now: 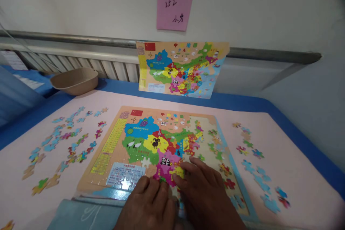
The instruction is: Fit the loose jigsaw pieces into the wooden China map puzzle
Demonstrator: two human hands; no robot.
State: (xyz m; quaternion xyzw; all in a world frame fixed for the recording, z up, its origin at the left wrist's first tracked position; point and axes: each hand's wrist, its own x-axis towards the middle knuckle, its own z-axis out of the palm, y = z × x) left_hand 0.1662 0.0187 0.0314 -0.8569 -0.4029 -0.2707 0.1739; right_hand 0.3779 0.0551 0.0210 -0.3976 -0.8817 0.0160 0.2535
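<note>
A partly filled jigsaw puzzle of a map of China [129,158] lies in a shallow tray in front of me. My left hand [153,201] rests at its lower middle, fingers curled down against the magenta area; the fingertips and anything under them are hidden. Beside it, my right hand [205,190] lies over the yellow and pink area, its fingers somewhat apart and touching the puzzle. Loose pieces [214,138] sit inside the tray's unfilled right part. One piece-shaped gap [146,163] shows pale backing left of the pandas.
A printed map sheet [183,70] leans against the wall rail. Loose puzzle pieces are scattered at left [56,133] and right [258,176] on the pink tabletop [107,99]. A tan basket [75,81] stands at back left. Light blue cloth [81,215] lies along the near edge.
</note>
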